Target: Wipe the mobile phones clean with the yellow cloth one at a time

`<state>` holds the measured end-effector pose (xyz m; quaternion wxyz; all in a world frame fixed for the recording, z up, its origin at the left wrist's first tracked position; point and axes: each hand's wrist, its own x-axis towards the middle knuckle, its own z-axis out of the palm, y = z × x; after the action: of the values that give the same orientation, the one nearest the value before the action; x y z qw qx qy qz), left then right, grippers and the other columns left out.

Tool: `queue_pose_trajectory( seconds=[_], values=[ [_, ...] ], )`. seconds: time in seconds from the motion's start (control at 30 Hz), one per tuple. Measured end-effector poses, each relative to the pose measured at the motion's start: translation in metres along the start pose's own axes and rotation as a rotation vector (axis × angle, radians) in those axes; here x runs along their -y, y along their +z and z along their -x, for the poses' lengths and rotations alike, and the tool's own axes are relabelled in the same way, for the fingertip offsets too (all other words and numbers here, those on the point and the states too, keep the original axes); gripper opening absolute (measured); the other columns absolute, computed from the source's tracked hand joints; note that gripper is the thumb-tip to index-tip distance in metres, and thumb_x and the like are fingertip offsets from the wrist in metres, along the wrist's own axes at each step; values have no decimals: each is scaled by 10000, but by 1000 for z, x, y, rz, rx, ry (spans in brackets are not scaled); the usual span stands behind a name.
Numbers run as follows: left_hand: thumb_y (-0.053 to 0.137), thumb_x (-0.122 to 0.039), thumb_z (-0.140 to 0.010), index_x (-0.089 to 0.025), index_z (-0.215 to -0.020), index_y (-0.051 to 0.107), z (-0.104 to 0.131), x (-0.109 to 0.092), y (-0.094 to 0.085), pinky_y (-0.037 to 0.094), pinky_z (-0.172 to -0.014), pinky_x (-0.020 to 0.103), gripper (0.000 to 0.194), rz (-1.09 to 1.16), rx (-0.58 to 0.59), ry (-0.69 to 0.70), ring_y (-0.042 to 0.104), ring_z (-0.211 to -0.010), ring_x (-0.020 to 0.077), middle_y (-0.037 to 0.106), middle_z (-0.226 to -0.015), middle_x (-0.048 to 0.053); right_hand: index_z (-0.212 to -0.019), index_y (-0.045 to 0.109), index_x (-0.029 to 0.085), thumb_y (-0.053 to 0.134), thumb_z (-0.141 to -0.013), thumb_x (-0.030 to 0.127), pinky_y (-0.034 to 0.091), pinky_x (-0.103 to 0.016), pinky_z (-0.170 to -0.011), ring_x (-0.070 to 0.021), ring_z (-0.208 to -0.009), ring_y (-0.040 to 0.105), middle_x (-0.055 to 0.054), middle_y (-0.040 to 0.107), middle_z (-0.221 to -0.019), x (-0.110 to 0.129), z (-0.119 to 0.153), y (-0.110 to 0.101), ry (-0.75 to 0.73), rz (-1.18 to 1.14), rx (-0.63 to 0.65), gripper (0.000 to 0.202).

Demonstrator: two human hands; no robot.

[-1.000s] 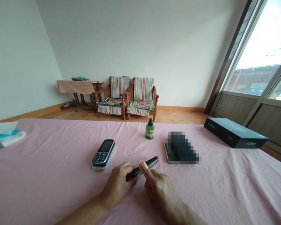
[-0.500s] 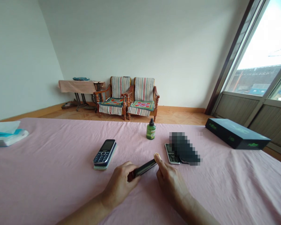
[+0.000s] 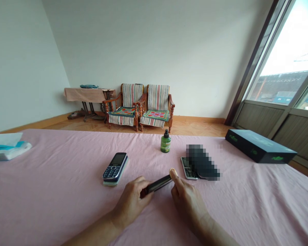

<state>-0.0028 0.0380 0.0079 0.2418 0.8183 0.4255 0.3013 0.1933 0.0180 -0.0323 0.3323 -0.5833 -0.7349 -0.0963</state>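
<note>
Just above the pink cloth point(image 3: 66, 212), a dark, slim mobile phone point(image 3: 159, 183) is tilted and seen edge-on, its right end higher. My left hand point(image 3: 132, 198) is closed around its lower left end. The fingers of my right hand point(image 3: 187, 198) close on the other end, the index finger stretched along it. A small pale patch shows at that fingertip; I cannot make out what it is. To the left lies a dark blue keypad phone point(image 3: 114, 167) on top of a pale one. At the right, a keypad phone point(image 3: 189, 169) lies partly under a dark, pixelated object point(image 3: 202, 162).
A green bottle with a black cap point(image 3: 165, 142) stands beyond my hands. A black box point(image 3: 259, 145) sits at the far right, and a tissue pack point(image 3: 9, 148) at the far left. Past the cloth's edge are two wooden chairs point(image 3: 156, 106) and a covered table point(image 3: 84, 94).
Almost nothing differs. The phone and both hands hold nearly the same pose, with only a very slight shift of the right fingertip.
</note>
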Motion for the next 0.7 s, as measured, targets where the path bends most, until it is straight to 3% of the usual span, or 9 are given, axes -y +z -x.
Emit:
queue_pose_trajectory(
  seconds=[0.1, 0.23, 0.3, 0.4, 0.5, 0.6, 0.7],
  values=[
    [554, -100, -787, -178, -827, 684, 1, 0, 0, 378, -589, 223, 157, 4, 0, 9, 567, -678, 158, 563, -723, -5, -1251, 533, 26, 316, -762, 11, 440, -240, -480, -178, -516, 613, -96, 661, -651, 8, 1, -2, -62, -39, 11, 535],
    [553, -98, -794, -164, -677, 593, 2, 4, 3, 362, -558, 221, 141, 1, -26, -1, 541, -622, 142, 522, -680, -19, -1316, 483, 48, 325, -742, -11, 427, -232, -451, -166, -479, 595, -67, 650, -651, 32, 5, -7, -276, -163, 157, 599],
    [554, -102, -802, -166, -642, 558, 3, 5, 4, 365, -554, 222, 173, -4, -35, -2, 536, -613, 140, 515, -674, -19, -1338, 464, 57, 331, -741, -14, 435, -235, -461, -165, -485, 594, -70, 657, -675, 34, 6, -8, -304, -190, 193, 615],
    [562, -95, -811, -174, -737, 607, 3, 5, 4, 391, -596, 224, 118, -6, -22, 33, 556, -674, 151, 551, -726, -9, -1317, 494, 56, 341, -752, 6, 455, -242, -491, -174, -514, 612, -87, 667, -682, 21, 3, -6, -188, -168, 135, 587],
    [561, -150, -855, -181, -808, 619, 2, 3, 2, 402, -613, 236, 82, -24, -119, 89, 546, -684, 157, 548, -742, -2, -1263, 546, 31, 338, -779, 50, 489, -266, -552, -198, -596, 642, -124, 682, -725, 2, -3, -3, 13, -169, 68, 527],
    [549, -209, -891, -177, -874, 604, 2, 1, -1, 421, -629, 250, 66, -11, -277, 154, 527, -684, 155, 544, -814, 19, -1219, 586, 34, 322, -804, 78, 508, -283, -616, -204, -651, 646, -126, 686, -737, -7, -9, -5, 97, -235, 113, 494],
    [537, -207, -909, -186, -960, 577, 3, 0, -2, 442, -660, 252, 69, 32, -337, 242, 540, -727, 156, 558, -883, 31, -1203, 595, 35, 327, -814, 90, 498, -264, -591, -185, -618, 621, -109, 679, -716, -2, -9, -8, 94, -299, 190, 475]
  ],
)
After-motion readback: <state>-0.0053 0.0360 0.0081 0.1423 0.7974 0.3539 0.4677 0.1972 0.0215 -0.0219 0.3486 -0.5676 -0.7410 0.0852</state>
